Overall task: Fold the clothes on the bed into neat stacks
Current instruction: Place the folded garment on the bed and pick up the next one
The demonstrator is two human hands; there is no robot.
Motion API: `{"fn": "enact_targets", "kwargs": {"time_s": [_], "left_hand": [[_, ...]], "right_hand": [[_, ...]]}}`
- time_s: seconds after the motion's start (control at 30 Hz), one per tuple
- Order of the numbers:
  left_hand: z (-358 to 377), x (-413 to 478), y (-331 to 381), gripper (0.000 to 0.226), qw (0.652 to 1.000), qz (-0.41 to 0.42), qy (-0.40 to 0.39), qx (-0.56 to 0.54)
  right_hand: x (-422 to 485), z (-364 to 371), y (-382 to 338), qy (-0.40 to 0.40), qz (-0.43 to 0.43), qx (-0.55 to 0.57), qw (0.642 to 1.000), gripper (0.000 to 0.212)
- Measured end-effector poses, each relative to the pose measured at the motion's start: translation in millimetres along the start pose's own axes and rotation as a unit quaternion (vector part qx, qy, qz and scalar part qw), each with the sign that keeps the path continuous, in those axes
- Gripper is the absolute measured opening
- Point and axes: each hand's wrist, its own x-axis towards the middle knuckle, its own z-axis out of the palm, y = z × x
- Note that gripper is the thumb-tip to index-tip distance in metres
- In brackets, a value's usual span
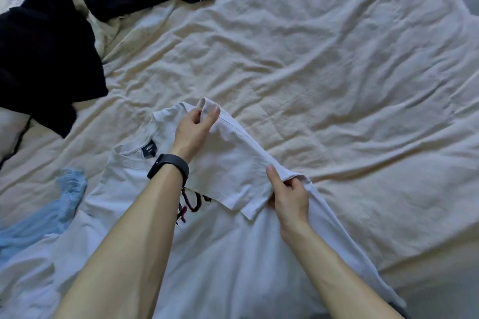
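Across the near part of a wrinkled cream bed sheet (337,72) lies a white cotton T-shirt (220,254), one sleeve turned in over its body. The left hand (195,127) pinches the fold at the shirt's shoulder; the right hand (289,197) grips that fold lower down. A light blue garment (51,204) touches the shirt's left edge; crumpled black clothes (44,59) lie beyond its collar.
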Motion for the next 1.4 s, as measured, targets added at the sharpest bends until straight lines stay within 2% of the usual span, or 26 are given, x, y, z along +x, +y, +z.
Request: {"fn": "enact_targets", "kwargs": {"time_s": [0.07,0.1,0.13,0.23,0.3,0.37,0.43,0.5,0.57,0.67,0.73,0.8,0.87,0.9,1.0,1.1,1.23,1.33,1.4], "left_hand": [[-1,-20,-12,0.045,0.996,0.014,0.083,0.015],[-3,-30,-20,0.042,0.994,0.007,0.109,0.032],[-6,-38,-28,0.043,0.993,-0.010,0.105,0.061],[-15,-48,-48,0.039,0.979,-0.059,0.001,0.197],[-21,-49,-51,0.035,0.969,-0.036,-0.001,0.246],[-26,-49,-49,0.033,0.985,-0.020,0.022,0.169],[-30,-51,-52,0.028,0.993,-0.026,0.013,0.117],[-31,-52,-60,0.028,0.984,-0.030,-0.024,0.176],[-31,-54,-64,0.034,0.982,-0.043,-0.011,0.185],[-28,-48,-47,0.048,0.990,-0.011,0.078,0.121],[-26,-35,-25,0.051,0.989,0.017,0.102,0.107],[-24,-19,-2,0.054,0.993,0.009,0.071,0.097],[-20,-1,15,0.059,0.995,-0.026,0.017,0.092],[-16,9,20,0.054,0.997,-0.040,0.014,0.068],[-2,33,24,0.013,0.993,-0.032,0.087,-0.072],[7,44,23,0.017,0.995,-0.010,0.071,-0.074],[0,38,10,0.026,0.984,-0.007,0.080,-0.159],[0,7,-2,0.022,0.983,0.042,0.174,-0.050],[6,-18,-22,0.023,0.980,0.045,0.193,0.018]], "right_hand": [[-8,2,2,-0.046,0.032,-0.062,0.997,0.067],[-13,3,4,-0.062,0.042,-0.106,0.992,0.070],[-18,5,7,-0.071,0.050,-0.147,0.985,0.067],[-24,11,16,-0.085,0.060,-0.215,0.971,0.043],[-24,13,22,-0.095,0.091,-0.148,0.980,0.026],[-29,16,25,-0.136,0.123,-0.057,0.981,0.018],[-30,13,32,-0.138,0.098,-0.120,0.978,0.019],[-29,7,33,-0.136,0.070,-0.213,0.965,0.028],[-28,0,23,-0.154,0.070,-0.242,0.955,0.039],[-26,-13,4,-0.141,0.067,-0.223,0.962,0.051],[-24,-19,-4,-0.108,0.039,-0.199,0.973,0.056],[-19,-20,-10,-0.078,0.044,-0.110,0.990,0.054],[-16,-17,-17,-0.069,0.078,0.005,0.995,0.033],[-14,-15,-19,-0.060,0.095,0.047,0.993,0.028],[-9,-15,-16,-0.039,0.117,0.102,0.987,0.023],[-3,-18,-10,-0.048,0.097,0.109,0.988,0.023],[-1,-23,-4,-0.073,0.068,0.093,0.991,0.027],[-2,-21,-3,-0.074,0.068,0.080,0.992,0.025],[-2,-18,-5,-0.061,0.072,0.068,0.993,0.026]]}}
